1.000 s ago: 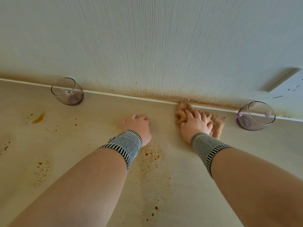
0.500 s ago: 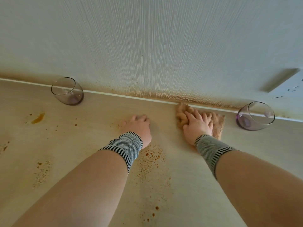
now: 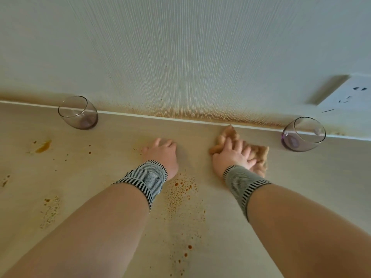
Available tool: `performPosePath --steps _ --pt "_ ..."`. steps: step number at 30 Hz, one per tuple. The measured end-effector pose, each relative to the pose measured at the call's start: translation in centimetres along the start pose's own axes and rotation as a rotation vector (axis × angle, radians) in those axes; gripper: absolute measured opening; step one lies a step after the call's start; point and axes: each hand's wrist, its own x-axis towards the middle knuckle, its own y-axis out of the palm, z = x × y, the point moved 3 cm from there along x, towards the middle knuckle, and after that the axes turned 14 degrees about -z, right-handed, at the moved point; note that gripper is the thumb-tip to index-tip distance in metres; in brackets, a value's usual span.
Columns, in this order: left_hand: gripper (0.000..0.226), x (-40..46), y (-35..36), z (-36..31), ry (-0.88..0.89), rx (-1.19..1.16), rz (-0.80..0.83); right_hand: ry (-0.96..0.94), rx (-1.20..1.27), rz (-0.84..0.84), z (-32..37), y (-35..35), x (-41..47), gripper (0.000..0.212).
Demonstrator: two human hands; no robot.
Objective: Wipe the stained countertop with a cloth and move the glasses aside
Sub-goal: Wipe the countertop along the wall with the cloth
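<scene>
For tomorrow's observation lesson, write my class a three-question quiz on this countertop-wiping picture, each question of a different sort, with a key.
1. True or false: the right hand presses the cloth on the countertop.
2. How many glasses stand by the wall?
3. What lies under the left hand? A) a cloth B) a glass C) bare countertop

Key:
1. True.
2. Two: the left glass and the right glass.
3. C.
</scene>
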Motion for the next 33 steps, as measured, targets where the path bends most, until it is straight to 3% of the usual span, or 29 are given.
performPosePath --steps 3,5,7,11,12,14,18,20,24,26,28,31,33 --pt "0.068 -0.7 -0.4 0.0 -0.007 -0.001 0.003 -0.467 -0.055 0.12 4.9 1.2 -2.9 0.068" --pt "0.066 -1.0 -0.6 0.3 -0.013 0.014 0.0 -0.654 -0.072 0.17 5.0 1.2 -3.7 0.067" --pt "0.067 -1.4 -0.6 0.6 -0.019 0.023 -0.012 -0.587 -0.028 0.113 2.6 0.6 -2.5 0.064" --pt "0.071 -2.9 0.1 1.3 -0.043 0.07 0.021 -0.025 0.026 -0.023 -2.7 -0.4 -0.6 0.067" --pt "0.072 -3.3 0.4 1.4 -0.048 0.073 0.036 0.043 -0.002 -0.018 -2.3 -0.2 -1.0 0.066" --pt "0.073 -3.9 1.1 1.5 -0.05 0.076 0.041 -0.027 -0.028 0.039 0.5 0.2 -2.4 0.066" --pt "0.071 -4.2 1.3 1.6 -0.052 0.052 0.05 -0.583 -0.072 0.172 4.3 1.4 -5.3 0.069" --pt "0.071 -4.2 1.2 1.7 -0.051 0.061 0.074 -0.553 -0.059 0.14 2.7 1.1 -4.4 0.069" --pt "0.073 -4.2 1.7 1.9 -0.059 0.066 0.097 -0.012 -0.014 -0.005 -2.4 0.0 -2.4 0.076" --pt "0.075 -4.2 1.8 1.8 -0.062 0.06 0.106 0.077 -0.064 0.022 -1.6 0.2 -3.0 0.076" --pt "0.075 -4.1 1.8 1.8 -0.061 0.054 0.096 -0.1 -0.07 0.08 1.3 0.8 -4.5 0.072" --pt "0.072 -4.1 1.7 1.7 -0.068 0.032 0.072 -0.548 -0.1 0.187 4.2 1.8 -6.8 0.071" --pt "0.072 -4.1 1.8 1.9 -0.064 0.036 0.078 -0.566 -0.094 0.196 3.0 1.6 -6.1 0.071"
